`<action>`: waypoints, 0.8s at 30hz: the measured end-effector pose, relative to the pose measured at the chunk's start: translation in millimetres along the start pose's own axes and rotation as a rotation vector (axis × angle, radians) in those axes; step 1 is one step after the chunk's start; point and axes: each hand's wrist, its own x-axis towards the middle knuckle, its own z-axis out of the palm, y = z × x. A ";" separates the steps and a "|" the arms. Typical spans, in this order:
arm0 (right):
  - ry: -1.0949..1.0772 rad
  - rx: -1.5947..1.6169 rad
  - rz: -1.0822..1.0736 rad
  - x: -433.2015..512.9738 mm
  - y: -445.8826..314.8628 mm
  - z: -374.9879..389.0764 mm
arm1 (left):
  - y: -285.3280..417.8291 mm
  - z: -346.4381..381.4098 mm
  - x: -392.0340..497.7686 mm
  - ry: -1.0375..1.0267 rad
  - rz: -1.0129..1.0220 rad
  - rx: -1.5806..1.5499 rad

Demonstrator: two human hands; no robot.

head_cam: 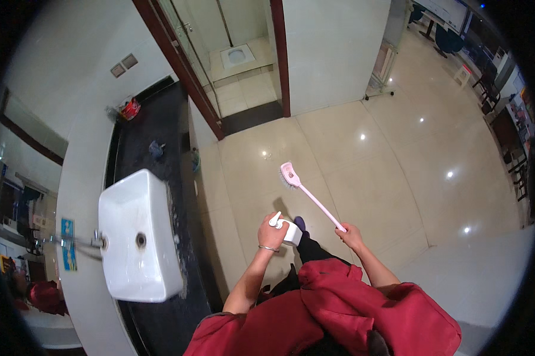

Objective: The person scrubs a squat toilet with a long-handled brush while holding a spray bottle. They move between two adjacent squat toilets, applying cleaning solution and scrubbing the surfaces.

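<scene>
My left hand (271, 233) grips a white pump bottle (293, 234) by its neck, with the pump nozzle (275, 220) showing above the fingers. A metal bangle sits on that wrist. In my right hand (351, 236) is the end of a pink long-handled toilet brush (319, 206). The brush head (289, 173) points forward and left over the tiled floor, its pale bristles on the left side. Both things are held in the air, apart from each other.
At the left, a white washbasin (174, 276) with a faucet (99, 241) stands on a black counter (149, 133). A crumpled cloth (156, 149) and a red container (130, 108) lie farther along it. Ahead, a dark-framed doorway (286, 66) opens onto a squat toilet (237, 56). A wheeled rack (380, 89) stands ahead right.
</scene>
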 end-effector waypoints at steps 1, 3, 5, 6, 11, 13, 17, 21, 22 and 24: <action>-0.017 0.034 0.019 26.1 -10.5 0.9 | -0.2 3.7 30.1 0.013 0.006 -0.032; -0.051 0.055 0.041 84.3 -39.1 2.1 | -2.6 3.4 92.3 0.039 0.019 -0.022; -0.030 0.065 0.008 145.9 -76.6 4.6 | -3.9 -2.3 154.8 0.095 0.091 0.001; -0.085 0.065 -0.001 178.7 -98.0 5.7 | -4.3 -7.0 182.4 0.203 0.169 0.069; -0.235 0.164 -0.068 335.6 -205.4 29.4 | -19.6 -50.3 314.8 0.274 0.036 -0.199; -0.264 0.172 -0.084 395.7 -245.0 43.3 | -24.6 -66.6 370.9 0.231 -0.066 -0.263; -0.284 0.170 -0.068 498.4 -319.3 67.7 | -19.4 -86.3 495.0 0.187 -0.153 -0.135; -0.189 0.316 -0.040 572.3 -380.9 76.0 | 16.1 -102.6 621.0 0.091 -0.016 -0.099; -0.162 0.274 0.005 588.4 -393.6 75.2 | 26.2 -103.9 650.1 0.051 0.051 -0.077; -0.137 0.307 0.070 622.6 -417.1 69.5 | 44.5 -108.4 708.5 0.032 0.127 -0.027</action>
